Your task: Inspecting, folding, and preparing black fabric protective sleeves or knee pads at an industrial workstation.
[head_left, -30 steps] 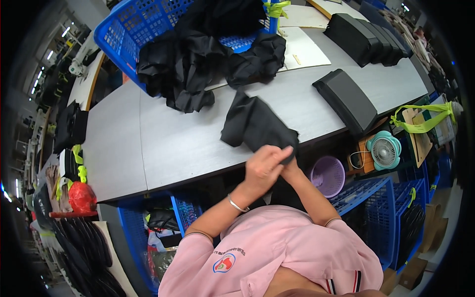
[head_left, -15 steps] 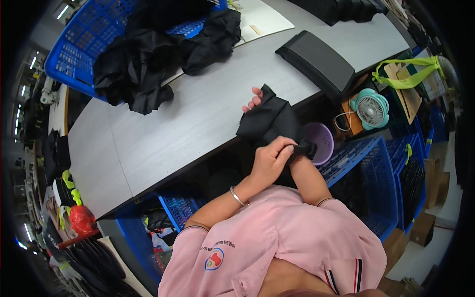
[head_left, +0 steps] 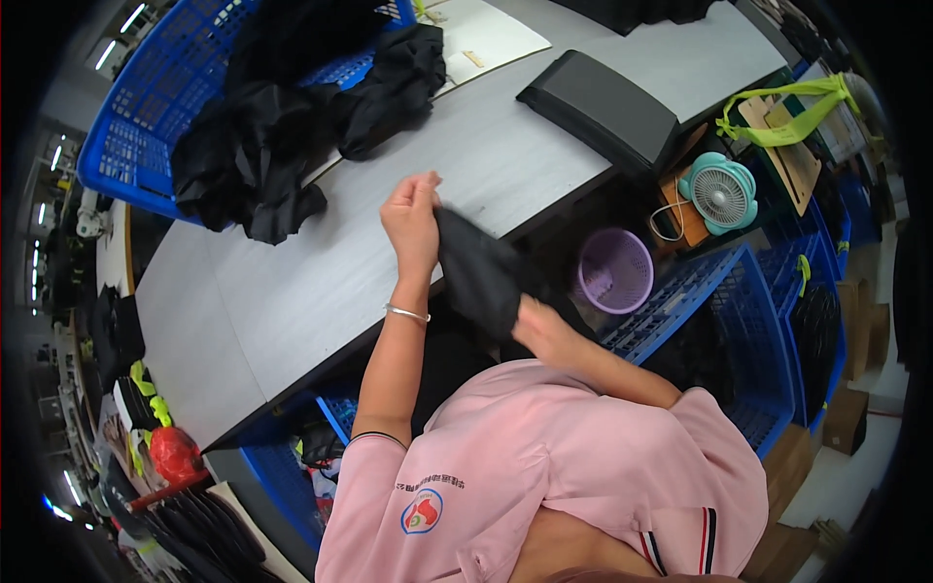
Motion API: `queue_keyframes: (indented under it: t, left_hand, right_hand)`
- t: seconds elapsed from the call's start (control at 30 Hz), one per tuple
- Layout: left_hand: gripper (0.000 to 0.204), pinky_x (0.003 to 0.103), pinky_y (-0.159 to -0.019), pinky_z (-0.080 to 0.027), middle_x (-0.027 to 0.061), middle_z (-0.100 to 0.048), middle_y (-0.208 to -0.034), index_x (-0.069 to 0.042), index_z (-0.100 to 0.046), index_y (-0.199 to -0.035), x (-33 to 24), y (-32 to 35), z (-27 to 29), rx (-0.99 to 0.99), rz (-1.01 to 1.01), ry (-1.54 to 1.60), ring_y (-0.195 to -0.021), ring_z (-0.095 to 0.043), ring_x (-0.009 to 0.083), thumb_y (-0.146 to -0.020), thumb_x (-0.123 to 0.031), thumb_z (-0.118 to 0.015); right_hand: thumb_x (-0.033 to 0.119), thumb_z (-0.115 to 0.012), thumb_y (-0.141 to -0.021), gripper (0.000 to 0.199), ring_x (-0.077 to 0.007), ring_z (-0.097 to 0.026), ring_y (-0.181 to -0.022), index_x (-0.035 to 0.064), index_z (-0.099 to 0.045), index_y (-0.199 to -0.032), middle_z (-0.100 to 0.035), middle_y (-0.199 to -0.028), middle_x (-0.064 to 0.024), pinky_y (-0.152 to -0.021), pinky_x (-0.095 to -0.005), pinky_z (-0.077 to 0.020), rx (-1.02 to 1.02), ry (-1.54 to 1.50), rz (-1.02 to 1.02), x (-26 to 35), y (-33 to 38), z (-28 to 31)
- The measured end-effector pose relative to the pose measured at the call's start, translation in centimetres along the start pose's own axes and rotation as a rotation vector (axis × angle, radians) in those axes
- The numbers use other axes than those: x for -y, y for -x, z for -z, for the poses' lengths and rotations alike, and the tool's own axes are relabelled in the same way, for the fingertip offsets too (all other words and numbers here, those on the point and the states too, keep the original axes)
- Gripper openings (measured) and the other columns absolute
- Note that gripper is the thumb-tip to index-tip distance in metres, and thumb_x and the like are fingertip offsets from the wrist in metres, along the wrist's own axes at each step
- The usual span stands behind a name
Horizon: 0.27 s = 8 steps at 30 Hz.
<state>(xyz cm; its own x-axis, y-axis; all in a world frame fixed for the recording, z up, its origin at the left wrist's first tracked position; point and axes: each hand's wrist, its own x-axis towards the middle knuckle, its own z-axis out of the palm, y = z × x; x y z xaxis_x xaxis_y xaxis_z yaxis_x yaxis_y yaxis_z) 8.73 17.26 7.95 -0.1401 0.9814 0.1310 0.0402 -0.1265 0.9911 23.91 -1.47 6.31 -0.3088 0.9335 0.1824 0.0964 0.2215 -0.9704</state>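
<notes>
**Black cloth pinched between both my hands at the table edge**

My right hand (head_left: 540, 327) is nearest to me, low at the edge of the table, its fingers closed around the lower end of a black cloth (head_left: 478, 274). How tightly they press I cannot tell, since the cloth covers the fingertips. The cloth runs up and to the left from there, hanging slack between my hands over the table's front edge.

My left hand (head_left: 412, 220) is raised above the grey table (head_left: 292, 282), fingers pressed together in a pinch on the cloth's upper end. A thin bracelet (head_left: 406, 313) sits on that wrist.

Just right of my hands, below the table, stands a purple basket (head_left: 614, 271), with a small teal fan (head_left: 721, 192) beyond it. Farther out on the table lies a flat stack of black folded pieces (head_left: 601, 109). To the far left a heap of black clothes (head_left: 282, 136) spills from a blue crate (head_left: 131, 155) onto the tabletop, well apart from my hands.
</notes>
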Motion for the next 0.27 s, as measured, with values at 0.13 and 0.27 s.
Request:
queue_keyframes:
  t: [0.13, 0.27]
  left_hand:
    - [0.024, 0.020, -0.039, -0.022, -0.0038, -0.050, -0.059, -0.001, -0.067, -0.085, -2.1, -5.3, 5.6, -0.233, -0.002, 0.239, -0.043, -0.033, 0.0021, -0.098, -0.020, -0.062]
    - [0.020, 0.020, -0.040, -0.028, 0.0009, -0.060, -0.067, -0.004, -0.070, -0.093, -3.2, -1.4, 6.1, 0.149, 0.048, 0.217, -0.047, -0.039, 0.0016, -0.098, -0.022, -0.065]
  right_hand:
    - [0.002, -0.049, -0.094, 0.042, -0.0312, -0.051, -0.128, -0.0039, -0.049, -0.136, -0.055, -0.134, -0.0194, -0.108, -0.0352, -0.0373, 0.465, 0.226, -0.369, 1.9, 5.1, -0.1]
    - [0.016, -0.048, -0.103, 0.043, -0.0218, -0.047, -0.133, -0.0044, -0.043, -0.141, -0.051, -0.141, -0.0150, -0.112, -0.0326, -0.0333, -0.134, -0.595, -0.242, -0.1, 3.4, 2.1]
